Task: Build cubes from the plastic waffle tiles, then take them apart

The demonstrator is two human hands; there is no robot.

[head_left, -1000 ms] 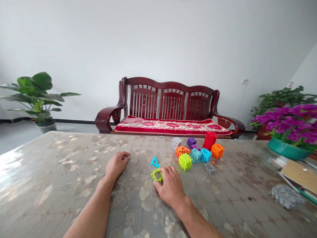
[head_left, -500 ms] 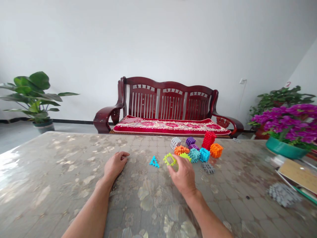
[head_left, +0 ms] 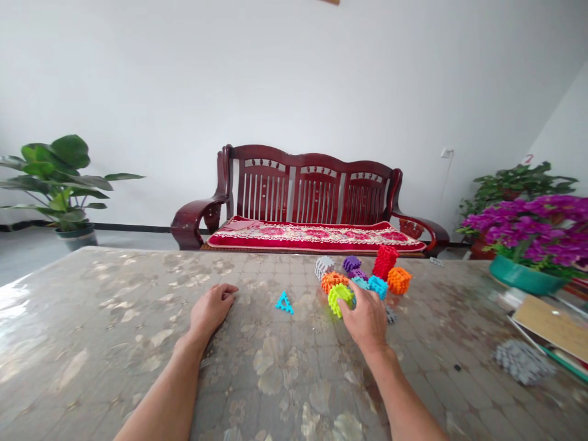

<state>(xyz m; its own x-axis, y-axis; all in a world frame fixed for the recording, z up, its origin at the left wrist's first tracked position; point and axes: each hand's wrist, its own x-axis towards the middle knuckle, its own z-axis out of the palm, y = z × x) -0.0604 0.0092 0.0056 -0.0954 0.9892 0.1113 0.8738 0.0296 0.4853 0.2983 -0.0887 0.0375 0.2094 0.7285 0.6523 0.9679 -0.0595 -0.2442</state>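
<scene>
My right hand (head_left: 366,316) is curled over a lime-green toothed block (head_left: 339,297) at the near edge of a cluster of toothed plastic blocks. The cluster holds an orange block (head_left: 334,280), a grey one (head_left: 324,266), a purple one (head_left: 353,264), a red tower (head_left: 384,261), a second orange block (head_left: 399,280) and a teal block (head_left: 378,286). A small blue triangle frame (head_left: 284,303) lies alone between my hands. My left hand (head_left: 212,309) rests palm down on the table (head_left: 92,331), holding nothing.
A grey pile of pieces (head_left: 521,361) and a cardboard sheet (head_left: 551,324) lie at the table's right edge by a teal pot of purple flowers (head_left: 526,275). Beyond the table stand a dark wooden bench (head_left: 312,202) and a potted plant (head_left: 59,177).
My right hand lifted a lime-green square frame off the table and carried it right and away to the lime-green block in the cluster. The left hand stayed put.
</scene>
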